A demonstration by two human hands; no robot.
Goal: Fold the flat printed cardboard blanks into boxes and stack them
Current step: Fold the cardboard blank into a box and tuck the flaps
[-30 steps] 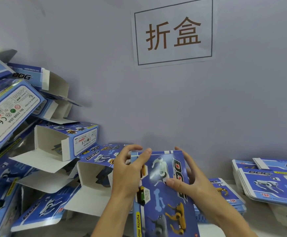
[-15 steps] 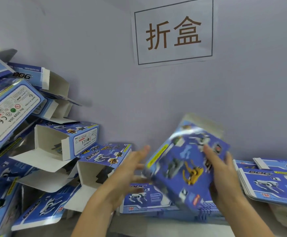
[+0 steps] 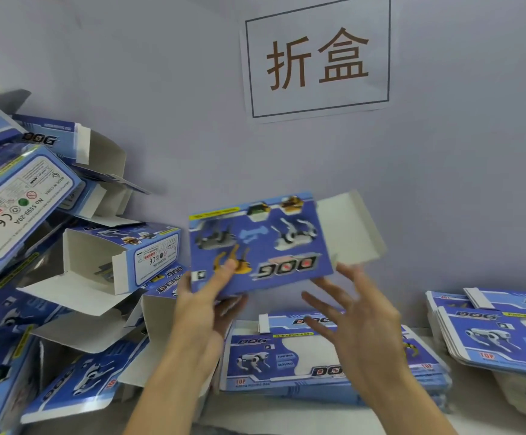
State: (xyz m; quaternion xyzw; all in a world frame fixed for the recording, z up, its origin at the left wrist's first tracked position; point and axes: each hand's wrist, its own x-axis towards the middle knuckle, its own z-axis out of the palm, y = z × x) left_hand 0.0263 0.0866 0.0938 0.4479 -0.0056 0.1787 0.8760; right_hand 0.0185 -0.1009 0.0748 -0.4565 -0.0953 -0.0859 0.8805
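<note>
Half a second back the box sat tilted between both hands; now the box (image 3: 258, 246) has swung round so its printed face lies broadside to the camera, logo upside down, with its white end flap (image 3: 349, 229) standing open to the right

It is held up in the air in front of the wall, above the desk's back edge – the left hand (image 3: 205, 306) pinches its lower left corner, thumb on the printed face and fingers behind. The right hand (image 3: 359, 321) has let go and hangs just below the box's lower right edge, fingers spread and straight, holding nothing

My reading: this is the closing step on a box already squared up. Next the right hand would need to reach that open flap and tuck it in, before the box joins the pile of folded boxes (image 3: 67, 252) at the desk's left side. Stacks of flat blanks (image 3: 302, 365) wait beneath the hands and toward the right edge
</note>
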